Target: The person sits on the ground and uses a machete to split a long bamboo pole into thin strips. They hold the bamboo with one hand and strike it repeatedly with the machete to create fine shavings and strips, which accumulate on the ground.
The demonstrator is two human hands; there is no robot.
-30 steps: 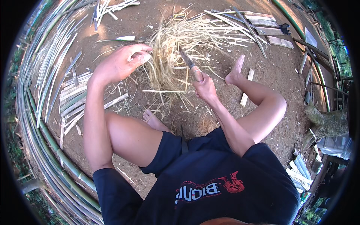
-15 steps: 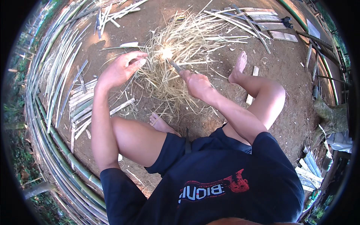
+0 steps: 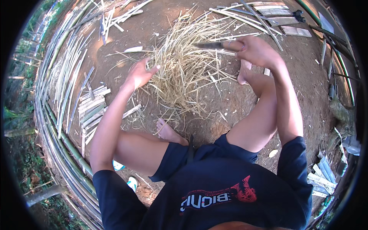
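Observation:
A loose heap of pale bamboo shavings [image 3: 184, 73] lies on the ground in front of my feet. My right hand [image 3: 260, 51], at the heap's right side, is closed round the wooden handle of a knife [image 3: 207, 45]. The blade points left, over the upper part of the shavings. At the heap's left edge is my left hand [image 3: 141, 73], thumb and fingers apart. It appears to hold nothing, though its fingertips are close against the strands and partly hard to make out.
Thin split strips [image 3: 69, 80] and long bamboo poles [image 3: 65, 142] lie along the left. Short slats [image 3: 92, 107] are stacked beside my left knee. Flat bamboo pieces [image 3: 272, 13] lie at the far right. White shoes [image 3: 132, 183] show below my left thigh.
My right hand has swung right and away from me with the knife, from the heap's middle to its right side. My left hand has shifted slightly right, to the heap's edge.

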